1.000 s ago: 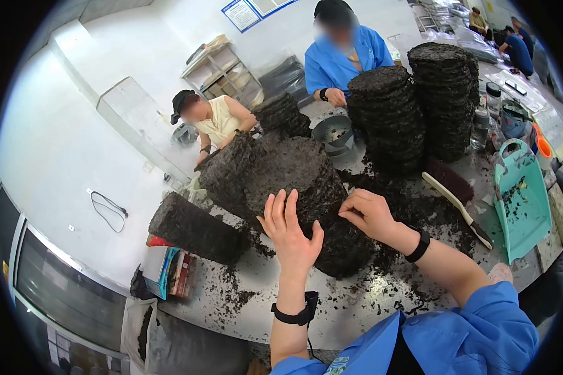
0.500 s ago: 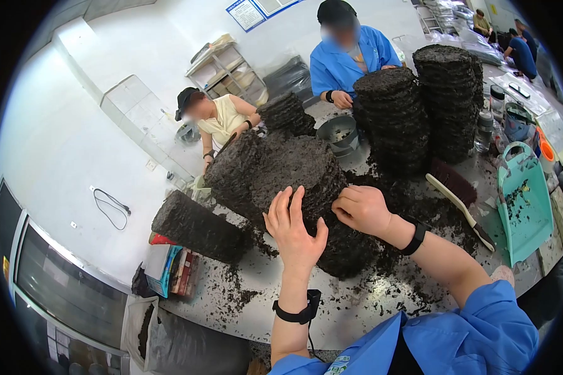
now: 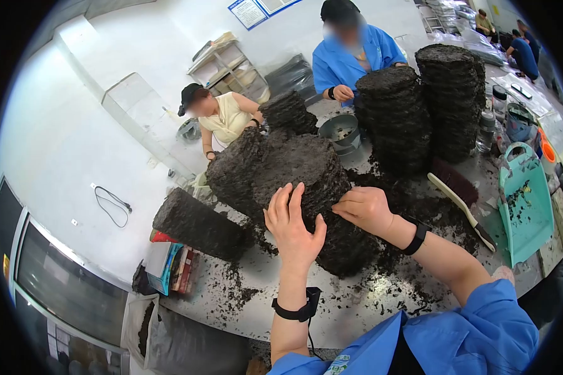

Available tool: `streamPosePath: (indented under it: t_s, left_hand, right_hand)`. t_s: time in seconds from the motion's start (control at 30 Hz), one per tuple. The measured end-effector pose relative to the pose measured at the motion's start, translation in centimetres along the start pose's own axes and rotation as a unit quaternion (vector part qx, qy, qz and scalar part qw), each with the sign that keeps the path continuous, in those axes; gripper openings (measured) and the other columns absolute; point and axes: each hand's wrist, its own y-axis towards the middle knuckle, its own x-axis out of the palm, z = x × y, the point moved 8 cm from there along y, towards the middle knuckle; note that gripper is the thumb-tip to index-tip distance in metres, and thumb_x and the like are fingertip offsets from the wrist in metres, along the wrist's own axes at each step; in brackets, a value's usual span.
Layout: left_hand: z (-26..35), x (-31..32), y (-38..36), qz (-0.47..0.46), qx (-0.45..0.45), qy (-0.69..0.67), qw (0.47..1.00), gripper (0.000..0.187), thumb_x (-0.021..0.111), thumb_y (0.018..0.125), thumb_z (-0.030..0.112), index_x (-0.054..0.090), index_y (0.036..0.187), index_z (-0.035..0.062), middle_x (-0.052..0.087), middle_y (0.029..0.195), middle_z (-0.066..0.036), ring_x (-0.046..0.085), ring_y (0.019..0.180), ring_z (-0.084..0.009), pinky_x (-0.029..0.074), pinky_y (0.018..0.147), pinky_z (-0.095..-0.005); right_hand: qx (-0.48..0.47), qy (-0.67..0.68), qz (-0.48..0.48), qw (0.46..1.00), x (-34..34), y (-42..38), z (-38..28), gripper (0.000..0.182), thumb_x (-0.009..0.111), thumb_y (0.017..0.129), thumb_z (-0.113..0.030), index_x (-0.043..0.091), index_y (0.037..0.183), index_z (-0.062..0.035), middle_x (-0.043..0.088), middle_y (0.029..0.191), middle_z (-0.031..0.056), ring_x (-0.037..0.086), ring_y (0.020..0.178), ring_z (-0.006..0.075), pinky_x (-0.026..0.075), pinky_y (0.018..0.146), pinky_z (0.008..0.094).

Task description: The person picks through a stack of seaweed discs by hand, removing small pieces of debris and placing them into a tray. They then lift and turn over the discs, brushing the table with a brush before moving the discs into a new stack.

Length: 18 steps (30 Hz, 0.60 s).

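A thick stack of dark, crumbly round layers (image 3: 300, 159) stands in front of me, leaning slightly. Spread fingers of my left hand (image 3: 294, 228) rest against its near left side. At its right edge my right hand (image 3: 364, 209) is closed in a pinch, fingertips at the dark surface. What lies between those fingertips is too small to make out. Just beyond my left hand, another dark stack (image 3: 231, 172) leans against the first. A dark cylinder of the same material (image 3: 200, 225) lies tilted to the left.
Tall dark stacks (image 3: 394, 125) stand at the back right, near a grey bucket (image 3: 341, 134). A brush (image 3: 460, 206) and a green dustpan (image 3: 525, 206) lie at right. Dark crumbs litter the table (image 3: 281, 319). Two co-workers sit across it. Small boxes (image 3: 172, 269) stand at left.
My right hand has shifted slightly, its fingers now extended in a narrower pinch at the stack's edge. My left hand stays nearly in place. The co-worker at left has moved an arm.
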Motion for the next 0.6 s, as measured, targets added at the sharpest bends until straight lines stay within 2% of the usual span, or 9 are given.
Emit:
streamPosePath:
  t_s: [0.1,0.17,0.37,0.5,0.57,0.6]
  left_hand:
    - [0.3,0.1,0.2,0.001,0.003,0.001,1.0,0.072,0.072,0.074,0.014,0.046,0.141,0.0103,0.045,0.14,-0.013,0.038,0.134,-0.0353,0.029,0.111,-0.051]
    - [0.5,0.0,0.1,-0.004,0.006,0.008,1.0,0.072,0.072,0.073,0.014,0.047,0.141,0.0105,0.045,0.14,-0.013,0.039,0.134,-0.0353,0.029,0.111,-0.0509]
    - [-0.2,0.0,-0.1,-0.001,-0.005,0.004,1.0,0.071,0.071,0.074,0.013,0.047,0.141,0.0111,0.045,0.141,-0.013,0.038,0.134,-0.035,0.029,0.111,-0.0508]
    - [0.1,0.0,-0.1,-0.003,0.004,0.002,1.0,0.071,0.07,0.074,0.013,0.047,0.141,0.0108,0.044,0.141,-0.013,0.038,0.134,-0.035,0.029,0.111,-0.0505]
    - [0.3,0.0,-0.2,-0.005,0.003,0.003,1.0,0.071,0.07,0.074,0.013,0.047,0.141,0.0105,0.044,0.141,-0.013,0.038,0.134,-0.0351,0.029,0.111,-0.0505]
    - [0.3,0.0,-0.2,-0.005,0.001,0.001,1.0,0.071,0.07,0.074,0.013,0.047,0.141,0.0101,0.044,0.141,-0.013,0.038,0.134,-0.0352,0.029,0.111,-0.0507]
  right_hand:
    - [-0.016,-0.036,-0.015,0.999,0.5,0.1,-0.5,0.014,0.078,0.072,-0.007,0.066,0.079,-0.0099,0.062,0.076,0.001,0.062,0.063,0.0214,0.051,0.056,0.0329]
    - [0.06,-0.022,-0.039,0.997,0.5,0.0,0.1,0.014,0.076,0.075,-0.005,0.064,0.081,-0.0096,0.061,0.078,0.002,0.062,0.062,0.0221,0.05,0.055,0.0331]
    - [0.141,0.026,-0.047,0.989,-1.3,-2.1,1.7,0.013,0.074,0.078,-0.005,0.063,0.084,-0.0091,0.061,0.08,0.0039,0.062,0.062,0.0224,0.049,0.053,0.0314]
    - [0.107,0.03,-0.041,0.993,-0.3,-1.7,1.4,0.013,0.076,0.076,-0.006,0.066,0.083,-0.0094,0.063,0.079,0.0033,0.063,0.062,0.0213,0.05,0.054,0.031]
    - [0.032,0.002,0.005,0.999,-0.4,-0.9,0.4,0.012,0.078,0.074,-0.008,0.068,0.08,-0.0102,0.064,0.078,0.002,0.064,0.062,0.0196,0.051,0.055,0.0307]
    - [0.033,0.004,0.005,0.999,-0.2,-1.0,0.4,0.012,0.078,0.074,-0.008,0.068,0.08,-0.0102,0.064,0.078,0.002,0.064,0.062,0.0196,0.051,0.055,0.0307]
